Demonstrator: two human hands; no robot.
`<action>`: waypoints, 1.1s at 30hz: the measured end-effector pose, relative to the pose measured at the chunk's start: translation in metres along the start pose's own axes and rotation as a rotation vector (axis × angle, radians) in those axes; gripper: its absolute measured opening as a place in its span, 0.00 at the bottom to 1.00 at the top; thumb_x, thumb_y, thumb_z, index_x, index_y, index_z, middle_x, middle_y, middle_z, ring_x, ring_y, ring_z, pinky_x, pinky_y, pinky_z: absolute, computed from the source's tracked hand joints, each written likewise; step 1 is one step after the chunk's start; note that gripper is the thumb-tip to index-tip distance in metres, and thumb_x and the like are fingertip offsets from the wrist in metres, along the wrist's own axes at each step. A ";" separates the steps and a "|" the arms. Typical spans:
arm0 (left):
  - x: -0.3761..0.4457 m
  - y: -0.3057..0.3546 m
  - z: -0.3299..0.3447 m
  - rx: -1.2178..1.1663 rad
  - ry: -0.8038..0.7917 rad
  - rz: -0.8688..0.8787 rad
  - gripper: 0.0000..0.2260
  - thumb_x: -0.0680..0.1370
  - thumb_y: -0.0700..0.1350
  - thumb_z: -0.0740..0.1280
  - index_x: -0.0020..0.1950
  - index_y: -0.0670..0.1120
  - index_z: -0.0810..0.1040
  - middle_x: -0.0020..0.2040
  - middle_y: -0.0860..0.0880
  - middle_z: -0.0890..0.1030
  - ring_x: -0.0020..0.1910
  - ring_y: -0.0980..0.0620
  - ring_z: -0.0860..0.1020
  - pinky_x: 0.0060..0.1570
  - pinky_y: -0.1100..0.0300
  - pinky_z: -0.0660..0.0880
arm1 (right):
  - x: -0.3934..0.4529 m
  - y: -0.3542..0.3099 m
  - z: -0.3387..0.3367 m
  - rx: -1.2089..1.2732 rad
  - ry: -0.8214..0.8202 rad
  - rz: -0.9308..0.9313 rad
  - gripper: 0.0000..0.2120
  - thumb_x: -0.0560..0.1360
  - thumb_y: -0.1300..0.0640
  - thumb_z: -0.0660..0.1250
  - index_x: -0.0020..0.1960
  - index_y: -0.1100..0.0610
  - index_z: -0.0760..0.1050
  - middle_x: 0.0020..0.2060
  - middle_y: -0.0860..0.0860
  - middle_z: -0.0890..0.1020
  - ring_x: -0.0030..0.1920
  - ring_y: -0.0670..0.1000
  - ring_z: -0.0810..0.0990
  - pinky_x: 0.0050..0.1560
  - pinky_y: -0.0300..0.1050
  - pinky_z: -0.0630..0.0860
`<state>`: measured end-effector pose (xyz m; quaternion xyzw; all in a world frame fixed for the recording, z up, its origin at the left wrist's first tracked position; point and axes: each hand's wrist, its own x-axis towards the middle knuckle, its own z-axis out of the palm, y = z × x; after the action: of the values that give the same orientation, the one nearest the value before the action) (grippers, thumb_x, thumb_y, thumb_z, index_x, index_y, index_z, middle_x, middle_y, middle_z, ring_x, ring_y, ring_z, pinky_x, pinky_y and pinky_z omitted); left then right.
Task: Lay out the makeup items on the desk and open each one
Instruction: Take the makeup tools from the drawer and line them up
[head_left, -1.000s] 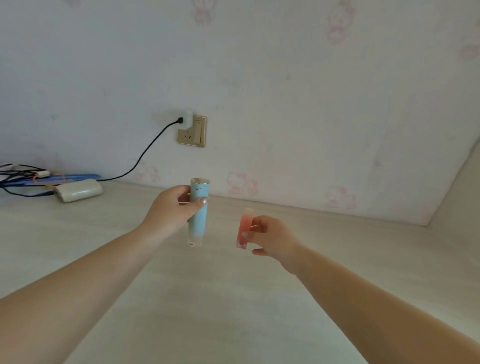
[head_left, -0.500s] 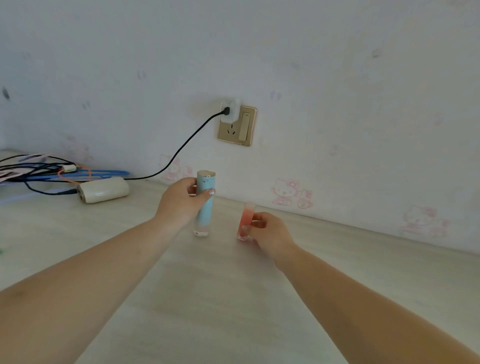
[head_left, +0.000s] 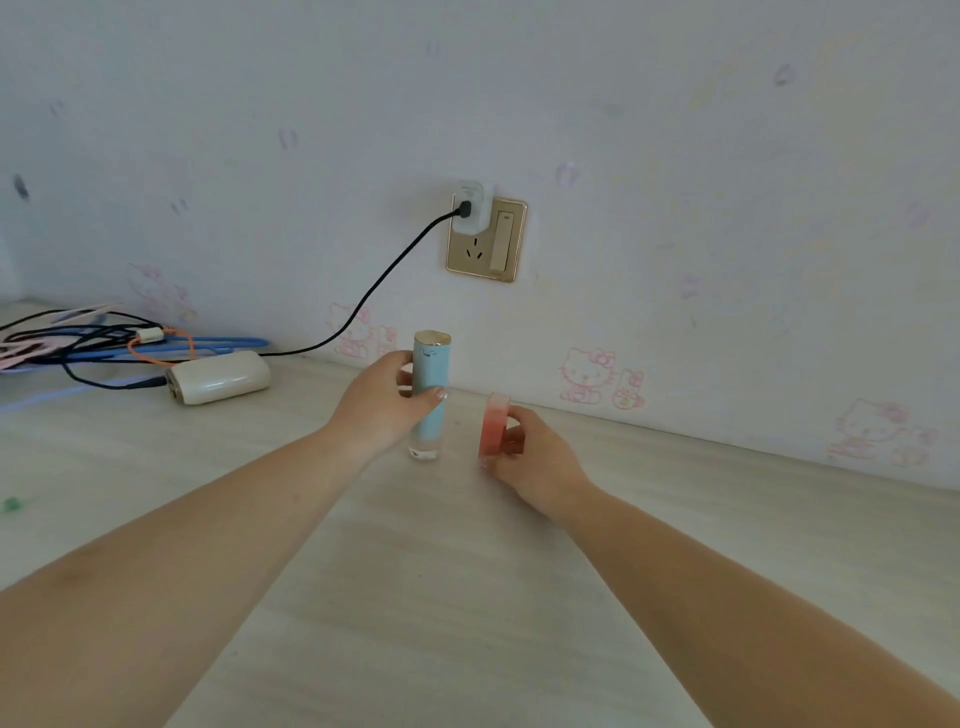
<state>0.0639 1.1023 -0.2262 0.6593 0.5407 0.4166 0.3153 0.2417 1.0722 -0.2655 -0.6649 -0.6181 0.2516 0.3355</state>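
Note:
A light-blue tube with a gold top and a clear base stands upright on the pale wooden desk, near the wall. My left hand grips its middle, thumb across the front. To its right a shorter pink-red tube with a pale top also stands upright on the desk. My right hand holds it from the right side, fingers curled round it. Both tubes have their caps on.
A cream power bank and a tangle of black, blue and orange cables lie at the back left. A gold wall socket carries a white plug with a black cord. A small green thing sits at the left edge.
Both hands have lowered the tubes from the air onto the desk. They now stand upright side by side, still held. The view has tilted down and left.

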 end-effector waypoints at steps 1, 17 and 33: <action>-0.003 0.001 -0.002 -0.007 -0.009 -0.027 0.32 0.73 0.48 0.72 0.73 0.49 0.62 0.67 0.47 0.72 0.62 0.50 0.74 0.62 0.54 0.70 | -0.003 -0.003 -0.003 0.026 -0.003 0.010 0.35 0.69 0.54 0.73 0.72 0.49 0.61 0.60 0.47 0.75 0.62 0.48 0.74 0.60 0.41 0.70; -0.179 0.132 0.017 -0.361 -0.088 0.357 0.09 0.75 0.36 0.67 0.50 0.48 0.80 0.44 0.53 0.81 0.40 0.66 0.77 0.41 0.75 0.72 | -0.197 -0.013 -0.147 0.292 0.301 -0.212 0.13 0.73 0.58 0.71 0.52 0.44 0.74 0.51 0.40 0.79 0.43 0.35 0.79 0.44 0.27 0.74; -0.375 0.194 0.168 -0.156 -0.874 0.558 0.09 0.73 0.40 0.71 0.45 0.55 0.80 0.47 0.59 0.83 0.47 0.64 0.80 0.48 0.71 0.75 | -0.475 0.117 -0.257 0.017 0.331 0.133 0.15 0.70 0.61 0.72 0.45 0.41 0.75 0.47 0.39 0.81 0.44 0.38 0.81 0.53 0.38 0.76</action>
<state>0.2749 0.7003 -0.2129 0.8652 0.1299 0.2098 0.4365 0.4584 0.5659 -0.2254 -0.7338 -0.5070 0.1656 0.4208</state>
